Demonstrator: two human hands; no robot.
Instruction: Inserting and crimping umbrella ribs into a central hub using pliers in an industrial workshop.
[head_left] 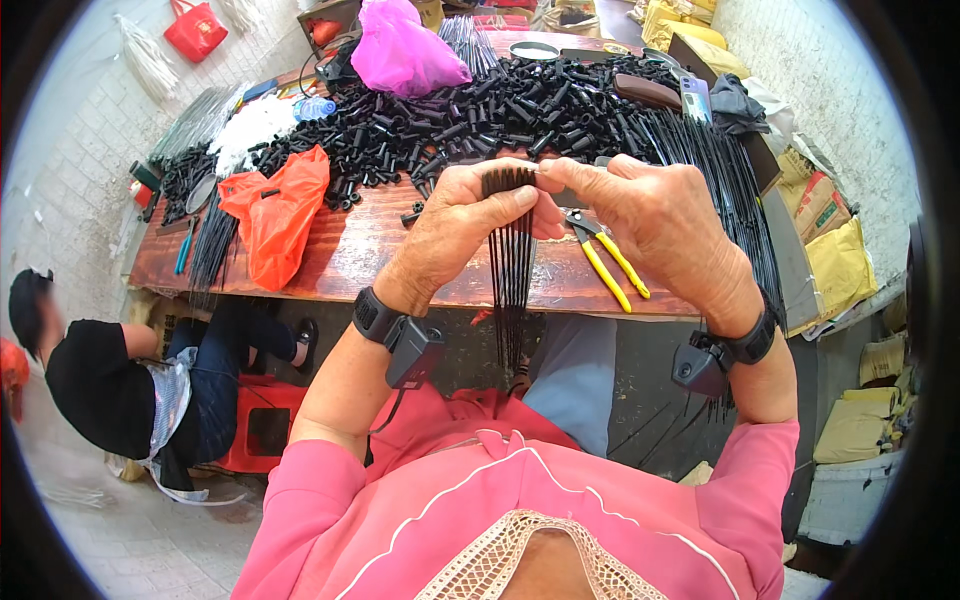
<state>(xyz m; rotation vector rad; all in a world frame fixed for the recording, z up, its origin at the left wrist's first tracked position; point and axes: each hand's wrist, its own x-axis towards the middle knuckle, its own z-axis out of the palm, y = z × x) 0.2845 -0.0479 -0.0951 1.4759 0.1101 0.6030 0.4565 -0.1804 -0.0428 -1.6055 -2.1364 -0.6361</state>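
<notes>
At the near edge of a reddish wooden table (pixel 372 240), hanging thin black rods (pixel 510 262) are pinched by the left hand (pixel 455 205). Beside their tops, the right hand (pixel 655 207) is bunched; whether anything is pinched cannot be told. The table is heaped with black tubes (pixel 480 115); white brick walls (pixel 835 90) rise beyond both its ends.

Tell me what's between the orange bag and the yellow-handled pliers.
The head view shows reddish tabletop, with the left hand and its held black rods in front.
</notes>
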